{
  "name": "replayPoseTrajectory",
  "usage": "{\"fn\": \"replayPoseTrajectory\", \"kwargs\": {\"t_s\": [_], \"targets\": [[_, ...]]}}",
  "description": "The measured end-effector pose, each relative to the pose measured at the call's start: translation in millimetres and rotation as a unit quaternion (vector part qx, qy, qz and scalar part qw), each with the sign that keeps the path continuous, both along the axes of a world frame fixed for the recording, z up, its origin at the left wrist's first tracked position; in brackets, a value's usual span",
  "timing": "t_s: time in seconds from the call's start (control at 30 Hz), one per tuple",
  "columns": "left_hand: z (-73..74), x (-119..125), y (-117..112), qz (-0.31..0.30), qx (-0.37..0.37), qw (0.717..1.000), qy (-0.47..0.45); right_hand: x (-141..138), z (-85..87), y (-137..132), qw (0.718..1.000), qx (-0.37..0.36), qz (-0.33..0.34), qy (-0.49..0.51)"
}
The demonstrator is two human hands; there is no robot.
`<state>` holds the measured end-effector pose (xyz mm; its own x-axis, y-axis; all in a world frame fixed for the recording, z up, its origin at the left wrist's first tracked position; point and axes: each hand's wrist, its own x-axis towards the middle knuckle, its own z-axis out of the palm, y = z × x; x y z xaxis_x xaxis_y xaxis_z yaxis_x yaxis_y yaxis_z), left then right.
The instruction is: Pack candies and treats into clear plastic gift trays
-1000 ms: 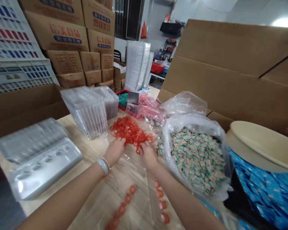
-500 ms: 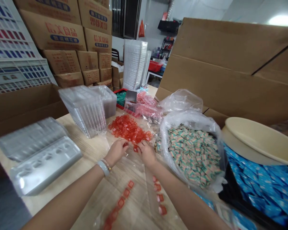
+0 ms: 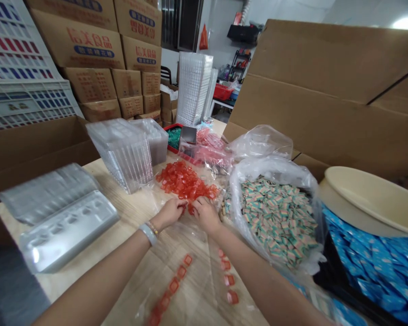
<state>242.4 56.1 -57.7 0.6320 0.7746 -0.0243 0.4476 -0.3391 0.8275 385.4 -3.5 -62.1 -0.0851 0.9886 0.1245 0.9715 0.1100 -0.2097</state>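
A pile of small red translucent square plastic pieces (image 3: 183, 179) lies on the table in front of me. At its near edge my left hand (image 3: 170, 213) is closed, fingertips pinched round a red piece that they mostly hide. My right hand (image 3: 206, 216) is beside it, fingers bent down and pinched on a small red piece (image 3: 190, 208) between the two hands. Nearer to me, a slanting row of red square pieces (image 3: 174, 285) lies to the left. A second short row of red pieces (image 3: 229, 280) runs along my right forearm.
To the right stands a clear bag of small green-and-pink packets (image 3: 279, 217), with a cream basin (image 3: 370, 199) over blue packets (image 3: 363, 267). Clear plastic trays (image 3: 71, 235) and stacked clear boxes (image 3: 122, 149) stand left. Cardboard cartons (image 3: 91, 45) rise behind.
My left hand has moved slightly right, closer to my right hand, and its fingertips are now at the pile's edge. The view has shifted a little. Both rows of red pieces look unchanged.
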Motion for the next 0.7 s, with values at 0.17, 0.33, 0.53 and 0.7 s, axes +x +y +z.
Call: {"fn": "replayPoseTrajectory", "kwargs": {"t_s": [0.17, 0.33, 0.53, 0.7], "targets": [[-1.6, -2, 1, 0.005, -0.026, 0.999, -0.03, -2, 2.0, 7, 0.996, -0.021, 0.007, 0.085], [-0.1, -2, -6, 0.057, -0.059, 0.994, -0.069, -2, 7.2, 7, 0.981, -0.013, -0.018, 0.192], [20.5, 7, -43, 0.087, -0.094, 0.985, -0.117, -8, 21.8, -24, 0.92, -0.013, -0.057, 0.388], [37.5, 25, -104, 0.048, -0.158, 0.973, -0.159, 10, 48.1, -85, 0.756, -0.027, -0.157, 0.635]]}}
